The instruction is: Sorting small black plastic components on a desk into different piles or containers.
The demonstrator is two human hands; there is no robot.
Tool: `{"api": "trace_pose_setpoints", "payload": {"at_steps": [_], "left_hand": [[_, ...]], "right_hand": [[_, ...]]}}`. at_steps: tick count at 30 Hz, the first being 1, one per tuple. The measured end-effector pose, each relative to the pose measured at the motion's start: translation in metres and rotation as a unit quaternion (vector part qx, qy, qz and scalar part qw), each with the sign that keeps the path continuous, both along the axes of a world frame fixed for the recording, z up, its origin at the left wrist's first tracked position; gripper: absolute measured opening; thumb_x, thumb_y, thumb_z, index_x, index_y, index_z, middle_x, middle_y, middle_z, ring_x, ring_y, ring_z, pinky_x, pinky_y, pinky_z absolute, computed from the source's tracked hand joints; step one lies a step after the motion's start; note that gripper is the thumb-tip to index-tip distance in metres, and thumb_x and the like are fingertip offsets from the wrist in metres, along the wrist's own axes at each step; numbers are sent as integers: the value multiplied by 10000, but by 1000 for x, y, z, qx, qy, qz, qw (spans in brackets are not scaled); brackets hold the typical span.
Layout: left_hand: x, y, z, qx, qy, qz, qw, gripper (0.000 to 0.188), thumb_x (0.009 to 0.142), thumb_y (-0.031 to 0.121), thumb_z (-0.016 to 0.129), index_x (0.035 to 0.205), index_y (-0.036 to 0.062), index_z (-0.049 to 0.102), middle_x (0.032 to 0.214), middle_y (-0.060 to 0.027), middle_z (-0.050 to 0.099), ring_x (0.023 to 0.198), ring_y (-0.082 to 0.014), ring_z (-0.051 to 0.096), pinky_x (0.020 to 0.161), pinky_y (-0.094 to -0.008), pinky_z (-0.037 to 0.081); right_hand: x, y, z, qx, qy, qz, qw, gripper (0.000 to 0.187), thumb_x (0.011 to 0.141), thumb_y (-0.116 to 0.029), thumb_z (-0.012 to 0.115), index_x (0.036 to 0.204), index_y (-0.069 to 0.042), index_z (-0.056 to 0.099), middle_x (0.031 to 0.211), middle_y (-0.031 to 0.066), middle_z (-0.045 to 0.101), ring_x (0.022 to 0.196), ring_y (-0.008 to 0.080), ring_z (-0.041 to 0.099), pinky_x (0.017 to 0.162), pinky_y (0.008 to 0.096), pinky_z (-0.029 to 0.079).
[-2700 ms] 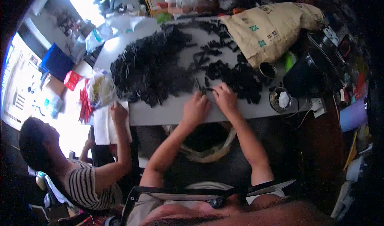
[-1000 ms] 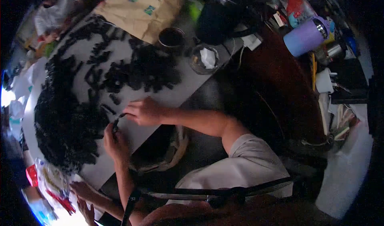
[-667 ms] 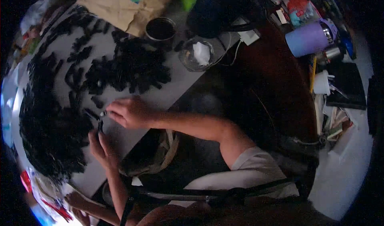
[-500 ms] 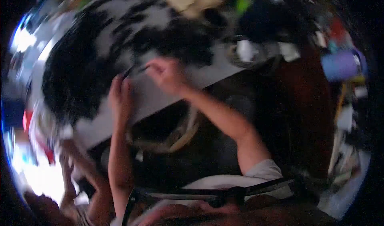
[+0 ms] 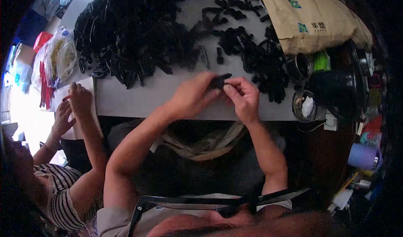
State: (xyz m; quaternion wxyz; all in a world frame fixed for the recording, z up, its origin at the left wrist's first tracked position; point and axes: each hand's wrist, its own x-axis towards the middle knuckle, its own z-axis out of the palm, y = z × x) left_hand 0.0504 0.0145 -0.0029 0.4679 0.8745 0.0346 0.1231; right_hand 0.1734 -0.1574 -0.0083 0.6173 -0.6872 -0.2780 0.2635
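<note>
Both my hands are raised over the near part of a pale table. A small black plastic part is between them, dark and slightly blurred, so its exact kind does not show. My left hand has its fingers closed around the part from the left. From the right, my right hand pinches its end between thumb and fingers. A large heap of similar black parts covers the far left of the table. A smaller loose group of black parts lies beyond my right hand.
A tan printed sack lies at the far right. Near it are a metal cup, a glass bowl and a black container. At left, a person in a striped top holds a red pen over a notebook.
The view has swung, so the table now lies level across it. My hands, apart before with dark pieces at their fingertips, are now close together on one black part.
</note>
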Motion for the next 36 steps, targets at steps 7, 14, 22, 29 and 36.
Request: {"api": "trace_pose_setpoints", "payload": {"at_steps": [7,14,22,29,36], "left_hand": [[-11,5,-5,-13,-21,14,1000,356,924,205,670,1216,49,538,1072,-213,617,960,-447,620,776,-494,512],[-29,15,2,-35,-6,-19,999,292,912,228,685,1100,26,588,870,-214,610,835,-440,625,698,-479,492],[-29,10,8,-161,54,-27,985,343,899,316,698,1031,3,650,851,-222,644,761,-400,640,689,-447,495],[-20,26,15,61,64,-5,996,290,901,251,675,1108,49,654,985,-176,658,764,-387,652,717,-458,527],[30,31,5,457,-89,121,877,346,841,154,611,1178,97,662,1272,-121,583,1252,-316,507,995,-432,433]], "right_hand": [[-10,4,4,32,45,40,998,155,940,-124,718,1044,-18,673,894,31,703,807,70,636,713,254,530],[-15,10,16,4,-57,82,995,309,932,-241,741,1126,-18,654,930,60,700,836,138,660,751,328,547],[-7,-1,19,-64,-63,149,985,282,923,-272,750,1033,-23,680,847,45,693,789,107,627,702,301,518],[5,-7,28,-117,-101,281,947,230,855,-215,788,931,-22,689,782,58,690,703,131,639,648,302,509],[5,10,19,-114,-281,264,916,186,848,-116,734,1011,-26,723,890,109,711,763,240,698,676,343,564]]}}
